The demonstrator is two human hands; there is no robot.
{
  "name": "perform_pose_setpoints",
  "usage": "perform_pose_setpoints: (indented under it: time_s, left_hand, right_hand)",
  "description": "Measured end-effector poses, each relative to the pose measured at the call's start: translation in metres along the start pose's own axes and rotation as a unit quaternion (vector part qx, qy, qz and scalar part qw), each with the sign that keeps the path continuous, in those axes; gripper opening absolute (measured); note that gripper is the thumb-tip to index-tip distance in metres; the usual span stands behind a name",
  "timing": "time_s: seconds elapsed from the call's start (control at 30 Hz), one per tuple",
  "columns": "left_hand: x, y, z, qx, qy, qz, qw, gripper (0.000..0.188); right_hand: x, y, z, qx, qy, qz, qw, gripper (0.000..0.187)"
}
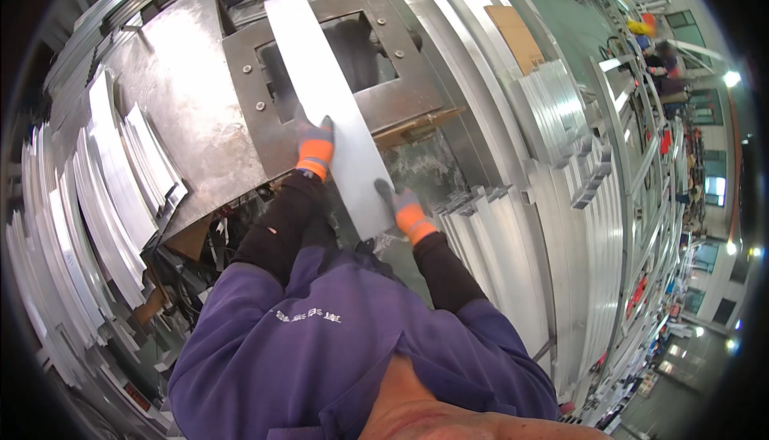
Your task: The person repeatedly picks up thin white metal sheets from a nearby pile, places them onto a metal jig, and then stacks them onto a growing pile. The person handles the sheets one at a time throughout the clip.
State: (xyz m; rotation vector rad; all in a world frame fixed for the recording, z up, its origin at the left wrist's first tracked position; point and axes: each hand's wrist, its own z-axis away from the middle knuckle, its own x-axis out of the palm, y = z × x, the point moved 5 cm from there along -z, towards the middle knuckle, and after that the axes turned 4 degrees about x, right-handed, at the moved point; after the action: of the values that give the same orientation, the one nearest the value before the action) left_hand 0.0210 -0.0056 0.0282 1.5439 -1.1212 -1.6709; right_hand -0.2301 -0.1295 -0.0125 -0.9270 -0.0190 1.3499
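A long, flat silver metal profile (328, 91) reaches from close to my body across a steel machine plate. My left hand (316, 147), in a grey and orange work glove, grips the profile's left edge about midway, thumb on top. My right hand (407, 211), gloved alike, holds the right edge near the profile's near end. The fingers of both hands are partly hidden under the profile. Beneath its far half lies the steel frame plate (416, 95) with a rectangular opening and several bolts.
A bare steel table top (188, 79) adjoins the plate on the left. Stacks of long aluminium profiles stand left (96, 191) and right (501, 256). A brown cardboard piece (514, 38) lies on the right-hand stacks. Farther right, another person (666, 63) is by metal racks.
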Motion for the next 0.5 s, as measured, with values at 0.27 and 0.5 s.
perform_pose_setpoints:
  time_s: [0.27,0.5]
  left_hand:
    - [0.003,0.025,0.003,0.228,-0.166,-0.292,0.914,0.077]
    - [0.001,0.046,-0.073,0.289,-0.127,-0.314,0.895,0.074]
  right_hand:
    - [0.046,-0.116,-0.187,-0.121,0.098,0.208,0.966,0.079]
    - [0.039,-0.126,-0.17,-0.082,0.114,0.229,0.963,0.085]
